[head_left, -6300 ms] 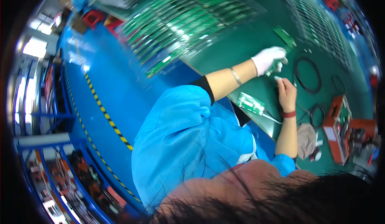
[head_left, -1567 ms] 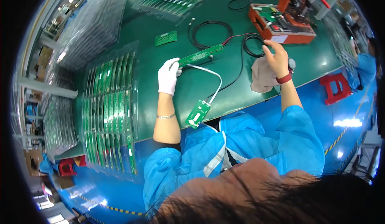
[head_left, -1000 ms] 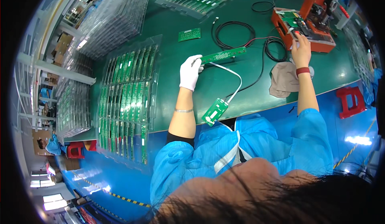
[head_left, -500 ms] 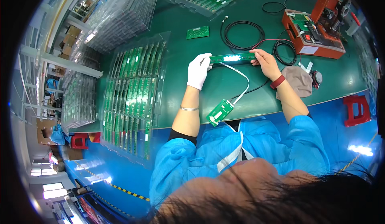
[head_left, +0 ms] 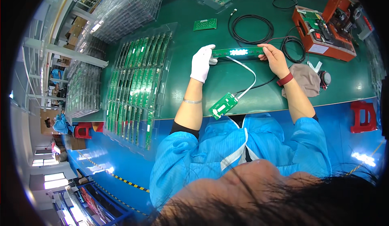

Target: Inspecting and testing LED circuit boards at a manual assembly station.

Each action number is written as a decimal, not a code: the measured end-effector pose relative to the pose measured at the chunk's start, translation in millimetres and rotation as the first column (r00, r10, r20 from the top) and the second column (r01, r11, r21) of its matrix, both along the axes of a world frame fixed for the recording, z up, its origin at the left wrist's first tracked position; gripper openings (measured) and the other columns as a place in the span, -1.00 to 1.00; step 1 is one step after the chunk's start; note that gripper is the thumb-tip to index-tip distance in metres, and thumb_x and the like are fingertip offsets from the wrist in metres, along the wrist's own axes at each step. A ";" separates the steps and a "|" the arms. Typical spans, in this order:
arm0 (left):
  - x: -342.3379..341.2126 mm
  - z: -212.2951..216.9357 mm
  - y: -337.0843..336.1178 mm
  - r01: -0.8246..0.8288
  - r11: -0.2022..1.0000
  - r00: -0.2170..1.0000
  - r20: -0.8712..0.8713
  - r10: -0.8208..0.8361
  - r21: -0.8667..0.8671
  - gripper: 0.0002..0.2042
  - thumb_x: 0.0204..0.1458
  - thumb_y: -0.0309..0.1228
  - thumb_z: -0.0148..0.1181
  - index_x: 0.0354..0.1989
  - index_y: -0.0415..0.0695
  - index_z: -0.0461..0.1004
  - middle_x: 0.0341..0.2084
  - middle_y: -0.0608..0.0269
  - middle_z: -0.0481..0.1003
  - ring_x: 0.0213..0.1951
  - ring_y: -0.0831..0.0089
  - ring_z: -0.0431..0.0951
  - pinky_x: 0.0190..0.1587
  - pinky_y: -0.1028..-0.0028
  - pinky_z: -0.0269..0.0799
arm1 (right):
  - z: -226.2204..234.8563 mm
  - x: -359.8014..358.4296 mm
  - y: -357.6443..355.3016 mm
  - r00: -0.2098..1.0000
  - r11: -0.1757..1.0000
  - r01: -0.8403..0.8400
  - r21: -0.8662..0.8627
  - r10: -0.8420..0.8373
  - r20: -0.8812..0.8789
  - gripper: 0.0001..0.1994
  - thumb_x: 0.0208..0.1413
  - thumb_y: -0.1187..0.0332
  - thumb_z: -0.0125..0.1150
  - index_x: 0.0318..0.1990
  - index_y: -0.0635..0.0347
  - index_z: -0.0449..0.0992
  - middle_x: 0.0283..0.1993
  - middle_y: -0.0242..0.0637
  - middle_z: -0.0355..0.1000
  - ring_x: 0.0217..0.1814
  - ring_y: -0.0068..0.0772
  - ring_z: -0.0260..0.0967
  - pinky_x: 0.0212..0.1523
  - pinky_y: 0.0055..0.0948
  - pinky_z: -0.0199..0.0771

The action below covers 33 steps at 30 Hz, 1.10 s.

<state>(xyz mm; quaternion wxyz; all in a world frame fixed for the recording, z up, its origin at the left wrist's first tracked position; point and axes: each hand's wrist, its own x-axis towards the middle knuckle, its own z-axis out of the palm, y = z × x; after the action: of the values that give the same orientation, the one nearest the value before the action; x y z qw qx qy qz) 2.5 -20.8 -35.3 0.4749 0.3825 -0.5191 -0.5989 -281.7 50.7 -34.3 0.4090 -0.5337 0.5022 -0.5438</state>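
Note:
A long, narrow green circuit board (head_left: 253, 51) is held level above the table, with bright white lights glowing at its middle. My left hand (head_left: 201, 65), in a white glove, closes on the board's left end. Bare, my right hand (head_left: 275, 60) pinches the right end between thumb and fingers. From the board's underside a white cable (head_left: 252, 73) runs down to a smaller green circuit board (head_left: 223, 106) lying at the table's near edge. A black cable also leads to that smaller board.
Clear plastic trays (head_left: 139, 76) of narrow green boards lie left, beside tall tray stacks (head_left: 125, 11). Farther back are a loose green board (head_left: 205, 24) and coiled black cable (head_left: 252, 29). An orange test fixture (head_left: 324, 35) and beige cloth (head_left: 302, 81) are at right.
The view has shifted slightly, so the table things sit a little farther right. Both hands still hold the lit board, which has stayed level.

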 end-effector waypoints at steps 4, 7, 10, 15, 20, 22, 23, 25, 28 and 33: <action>-2.7 2.8 1.8 -0.021 1.000 0.999 0.048 0.021 -0.011 -0.73 0.22 -0.39 -0.01 -0.04 -0.26 0.50 -0.41 0.20 0.50 -0.49 0.51 0.51 -0.35 0.55 0.50 | 0.3 -0.1 0.5 1.000 1.000 0.004 0.002 -0.004 -0.002 -0.72 0.32 0.40 -0.13 0.03 0.30 0.47 -0.35 -0.29 0.46 -0.35 -0.59 0.38 -0.23 -0.66 0.42; -3.2 3.8 2.0 -0.033 0.999 0.997 0.071 0.034 -0.015 -0.74 0.22 -0.39 -0.01 -0.04 -0.26 0.50 -0.40 0.20 0.51 -0.49 0.51 0.51 -0.35 0.56 0.50 | -0.1 0.3 0.0 1.000 1.000 0.001 0.000 -0.001 -0.005 -0.72 0.32 0.40 -0.13 0.02 0.30 0.47 -0.35 -0.29 0.46 -0.35 -0.59 0.38 -0.23 -0.66 0.42; -3.1 4.9 1.9 -0.038 0.999 0.994 0.100 0.040 -0.018 -0.74 0.21 -0.40 -0.02 -0.05 -0.27 0.50 -0.36 0.20 0.53 -0.49 0.52 0.51 -0.36 0.56 0.50 | -0.2 0.0 0.2 1.000 1.000 0.002 -0.010 -0.002 -0.006 -0.73 0.32 0.40 -0.12 0.02 0.30 0.47 -0.35 -0.29 0.46 -0.35 -0.59 0.38 -0.23 -0.66 0.42; -4.8 6.5 2.8 -0.049 0.999 0.992 0.118 0.050 -0.008 -0.73 0.21 -0.39 -0.02 -0.06 -0.27 0.51 -0.32 0.18 0.54 -0.49 0.51 0.51 -0.35 0.56 0.49 | -1.4 0.1 0.3 1.000 1.000 0.007 0.007 -0.007 0.005 -0.73 0.32 0.40 -0.11 0.02 0.30 0.48 -0.35 -0.29 0.46 -0.35 -0.58 0.38 -0.23 -0.65 0.43; 2.0 -2.2 -1.4 -0.002 1.000 1.000 -0.015 0.002 0.021 -0.73 0.20 -0.39 -0.01 -0.05 -0.28 0.51 -0.27 0.17 0.56 -0.49 0.50 0.51 -0.35 0.56 0.50 | -2.8 0.1 -1.0 1.000 1.000 0.001 0.010 -0.001 -0.004 -0.73 0.32 0.40 -0.10 0.02 0.29 0.48 -0.34 -0.28 0.47 -0.35 -0.58 0.39 -0.23 -0.65 0.43; 1.3 -0.6 -1.0 -0.010 1.000 1.000 -0.004 0.010 0.026 -0.73 0.20 -0.39 0.00 -0.05 -0.28 0.50 -0.26 0.17 0.56 -0.49 0.50 0.51 -0.35 0.56 0.50 | -3.6 -0.6 -1.3 1.000 1.000 -0.005 0.007 0.005 -0.008 -0.73 0.32 0.40 -0.10 0.03 0.29 0.48 -0.34 -0.28 0.47 -0.34 -0.58 0.39 -0.23 -0.65 0.43; 0.8 0.3 -0.7 -0.015 0.999 1.000 0.009 0.015 0.029 -0.73 0.20 -0.40 0.00 -0.04 -0.27 0.50 -0.25 0.17 0.56 -0.48 0.50 0.51 -0.35 0.56 0.50 | -3.8 -0.7 -1.2 1.000 1.000 -0.008 0.001 0.008 -0.011 -0.73 0.32 0.40 -0.10 0.03 0.29 0.48 -0.34 -0.28 0.47 -0.34 -0.58 0.39 -0.22 -0.65 0.43; -0.1 2.1 0.6 -0.025 0.999 0.999 0.033 0.024 0.035 -0.73 0.19 -0.40 0.01 -0.04 -0.27 0.50 -0.24 0.16 0.56 -0.48 0.49 0.52 -0.34 0.56 0.51 | -4.4 -1.2 -1.0 1.000 1.000 -0.013 -0.010 0.013 -0.016 -0.73 0.31 0.41 -0.09 0.04 0.29 0.48 -0.34 -0.28 0.47 -0.33 -0.57 0.40 -0.22 -0.65 0.44; -3.2 10.5 4.3 -0.046 0.998 0.998 0.053 0.044 0.040 -0.73 0.20 -0.41 0.00 -0.02 -0.29 0.48 -0.21 0.12 0.55 -0.48 0.49 0.52 -0.33 0.55 0.52 | -8.9 -5.0 -3.2 1.000 1.000 -0.027 -0.004 0.027 0.001 -0.72 0.32 0.40 -0.09 0.06 0.28 0.47 -0.32 -0.27 0.47 -0.32 -0.57 0.40 -0.21 -0.65 0.44; -3.3 10.6 5.0 -0.065 0.996 0.997 0.044 0.063 0.056 -0.73 0.20 -0.43 0.01 -0.01 -0.30 0.47 -0.17 0.10 0.54 -0.46 0.48 0.53 -0.31 0.54 0.53 | -9.9 -3.8 -3.8 0.998 0.999 -0.044 0.006 0.044 0.037 -0.72 0.32 0.40 -0.08 0.08 0.27 0.47 -0.28 -0.27 0.48 -0.29 -0.56 0.41 -0.19 -0.64 0.44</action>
<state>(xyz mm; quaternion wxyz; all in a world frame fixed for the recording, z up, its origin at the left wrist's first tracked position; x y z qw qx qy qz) -0.8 -15.8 -24.7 0.4715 0.4250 -0.4993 -0.5897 -285.5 46.9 -44.2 0.4320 -0.5332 0.4845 -0.5425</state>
